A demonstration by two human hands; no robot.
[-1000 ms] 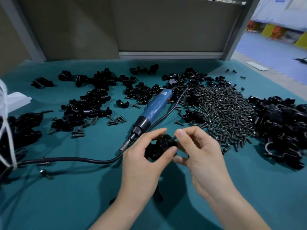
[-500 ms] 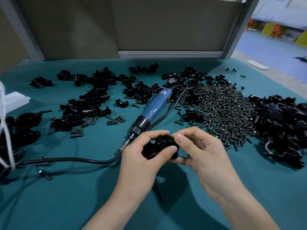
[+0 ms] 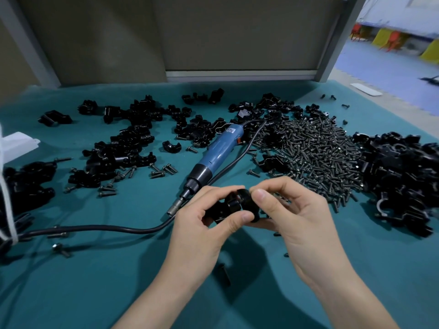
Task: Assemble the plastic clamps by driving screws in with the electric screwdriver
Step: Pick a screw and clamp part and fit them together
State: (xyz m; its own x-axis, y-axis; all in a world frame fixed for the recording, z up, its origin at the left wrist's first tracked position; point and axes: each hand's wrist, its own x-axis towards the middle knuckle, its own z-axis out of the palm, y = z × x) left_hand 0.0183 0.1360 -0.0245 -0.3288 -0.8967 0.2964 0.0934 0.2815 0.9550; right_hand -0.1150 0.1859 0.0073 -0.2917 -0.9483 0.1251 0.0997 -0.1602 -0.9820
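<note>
Both hands, left hand (image 3: pixel 202 224) and right hand (image 3: pixel 299 217), gripped one black plastic clamp (image 3: pixel 234 205) together, just in front of the electric screwdriver (image 3: pixel 213 157) tip.

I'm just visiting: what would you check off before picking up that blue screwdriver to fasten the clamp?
1. Clamp held firmly: ok, the left hand and right hand both grip it.
2. Screw seated in the clamp: cannot tell, the hands hide it.
3. Screwdriver close by: ok, it lies on the cloth just beyond the hands.
4. A hand free to take it: not ok, both are busy.
5. Spares within reach: ok, a pile of screws lies to the right.
</note>
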